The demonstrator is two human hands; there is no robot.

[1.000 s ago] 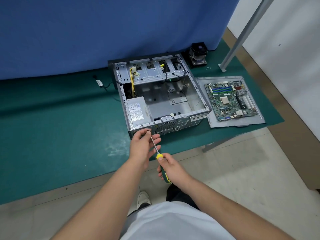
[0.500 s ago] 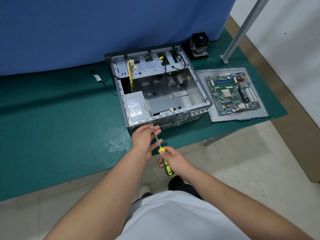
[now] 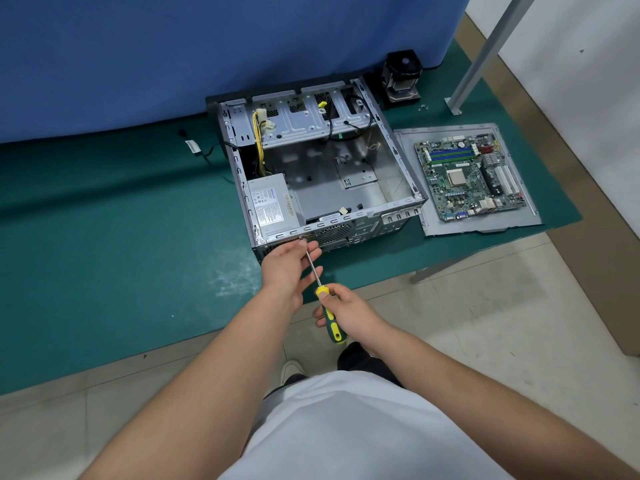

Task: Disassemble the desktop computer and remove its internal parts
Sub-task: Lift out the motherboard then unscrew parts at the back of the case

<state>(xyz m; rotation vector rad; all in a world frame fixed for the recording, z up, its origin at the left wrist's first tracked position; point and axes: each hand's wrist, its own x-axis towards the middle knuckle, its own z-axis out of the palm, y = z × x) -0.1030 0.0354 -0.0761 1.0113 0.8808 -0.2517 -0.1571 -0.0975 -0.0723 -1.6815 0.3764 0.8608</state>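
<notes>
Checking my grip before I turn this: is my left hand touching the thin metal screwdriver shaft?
Touching. The head view shows the left hand fingers closed around the thin metal screwdriver shaft near its tip.

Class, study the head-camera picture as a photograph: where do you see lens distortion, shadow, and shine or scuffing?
Head view: wide-angle lens bows the table edge and grey post; soft, even light, with a dark shadow band under the blue backdrop; dull sheen on the case floor; pale scuff on the mat beside the left hand; focus stays sharp out to the motherboard.
</notes>
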